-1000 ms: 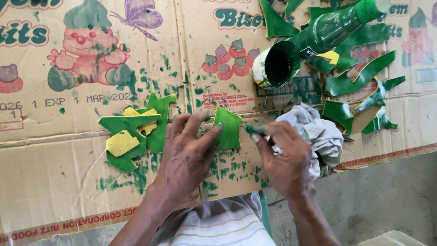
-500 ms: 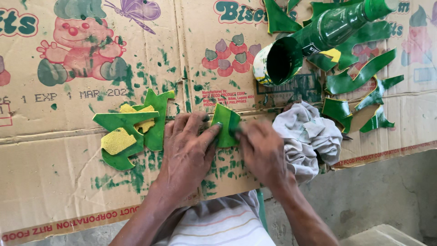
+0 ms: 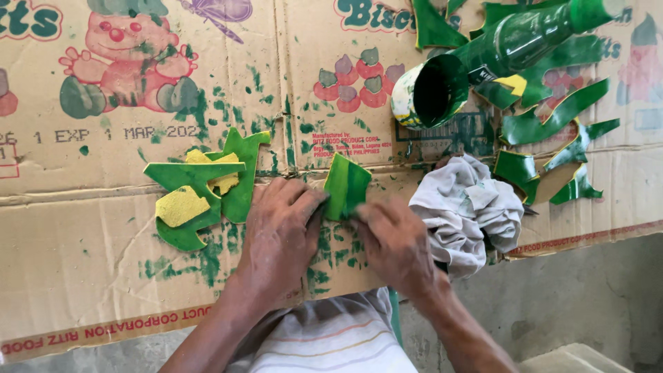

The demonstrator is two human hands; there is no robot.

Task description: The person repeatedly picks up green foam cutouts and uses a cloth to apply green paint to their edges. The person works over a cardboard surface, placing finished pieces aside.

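My left hand (image 3: 280,238) and my right hand (image 3: 394,242) meet at a small green painted piece (image 3: 347,186) that stands tilted on the flattened cardboard sheet (image 3: 83,249). The fingertips of both hands pinch its lower edges. To the left of my left hand lie several green and yellow cut shapes (image 3: 200,190), overlapping one another. A crumpled grey rag (image 3: 466,211) rests just right of my right hand.
A cut green plastic bottle (image 3: 483,62) lies on its side at the upper right, its open end facing me. Several curved green strips (image 3: 552,131) are scattered around it. Green paint smears mark the cardboard. A grey concrete floor (image 3: 573,304) shows at the lower right.
My right hand has come in from the rag side to the green piece, which both hands now grip. The view has shifted slightly.
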